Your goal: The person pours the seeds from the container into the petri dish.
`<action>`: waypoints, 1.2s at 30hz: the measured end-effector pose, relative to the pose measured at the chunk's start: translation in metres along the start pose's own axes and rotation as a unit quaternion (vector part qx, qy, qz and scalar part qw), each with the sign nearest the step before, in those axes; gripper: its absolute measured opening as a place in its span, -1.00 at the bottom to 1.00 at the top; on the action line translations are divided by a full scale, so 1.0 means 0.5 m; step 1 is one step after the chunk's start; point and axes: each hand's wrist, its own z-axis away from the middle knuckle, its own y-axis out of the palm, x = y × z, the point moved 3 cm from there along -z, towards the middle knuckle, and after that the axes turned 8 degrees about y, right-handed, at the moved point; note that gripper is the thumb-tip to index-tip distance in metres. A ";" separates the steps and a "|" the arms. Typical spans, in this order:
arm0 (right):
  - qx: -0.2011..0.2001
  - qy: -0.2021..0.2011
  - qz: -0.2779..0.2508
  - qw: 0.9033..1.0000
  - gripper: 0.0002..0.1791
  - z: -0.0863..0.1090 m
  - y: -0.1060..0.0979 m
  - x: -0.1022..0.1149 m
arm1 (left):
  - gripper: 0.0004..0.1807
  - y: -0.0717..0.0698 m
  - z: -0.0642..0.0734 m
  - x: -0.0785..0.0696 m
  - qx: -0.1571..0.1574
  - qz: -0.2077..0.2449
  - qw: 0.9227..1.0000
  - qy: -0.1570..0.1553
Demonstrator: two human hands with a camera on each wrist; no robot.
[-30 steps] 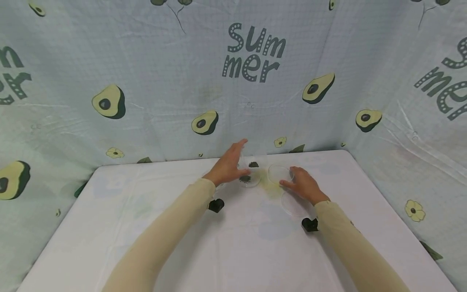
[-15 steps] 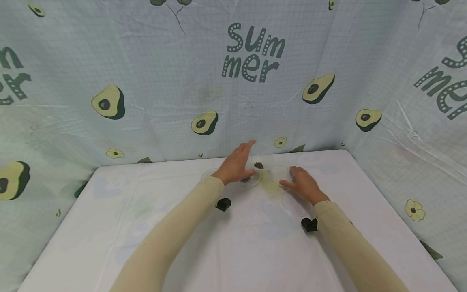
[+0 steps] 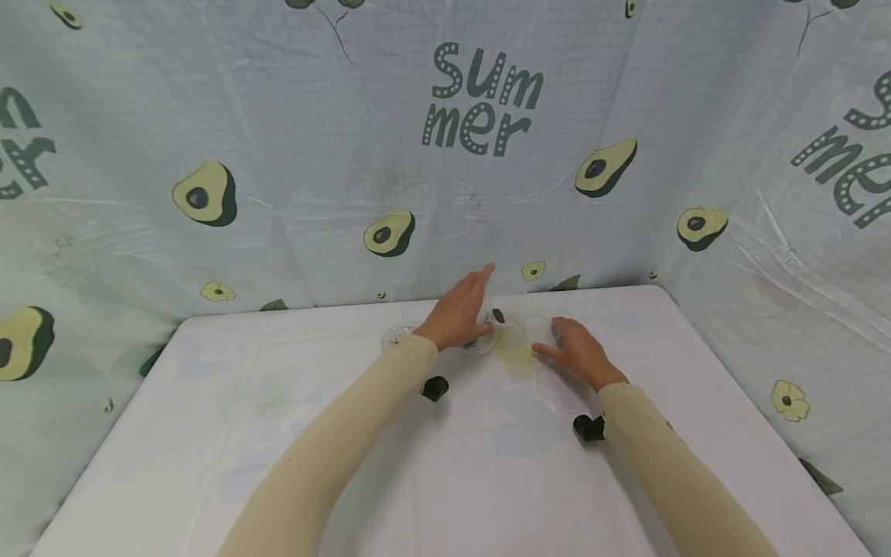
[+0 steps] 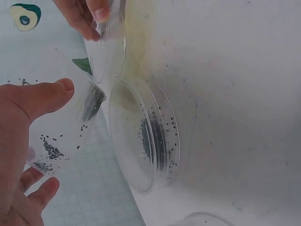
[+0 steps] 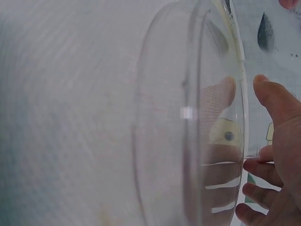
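My left hand (image 3: pixel 459 309) grips a clear, tilted dish (image 4: pixel 66 134), its thumb on one side and fingertips at the lower edge. Small black seeds (image 4: pixel 51 149) are scattered over that dish, with a dense dark heap (image 4: pixel 93 102) near its edge. Beside it on the table stands a clear petri dish (image 4: pixel 126 165) with dark seeds inside, partly covered by the left hand in the head view. To the right, my right hand (image 3: pixel 578 352) holds the rim of another clear petri dish (image 3: pixel 541 334) between thumb and fingers.
At the left stands a clear dish (image 3: pixel 393 334) with some specks in it, partly behind the left wrist. Another clear dish (image 3: pixel 557 391) lies in front of the right hand. A yellowish stain (image 3: pixel 517 363) marks the white tablecloth (image 3: pixel 459 480). A printed curtain (image 3: pixel 306 155) hangs behind.
My left hand has moved a little to the right with the tilted dish, and its dark heap has shifted right too. The right hand has stayed in place.
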 end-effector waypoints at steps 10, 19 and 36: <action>0.003 0.000 0.000 1.000 -0.06 -0.001 0.002 -0.001 | 0.01 0.009 -0.017 -0.019 -0.005 -0.053 0.998 0.019; 0.007 0.003 0.004 1.000 -0.06 -0.003 0.001 -0.003 | 0.00 0.013 -0.032 -0.034 -0.016 -0.086 0.996 0.035; 0.010 0.010 -0.006 1.000 -0.07 -0.008 0.003 -0.008 | -0.10 0.038 -0.053 -0.063 -0.028 -0.165 0.982 0.083</action>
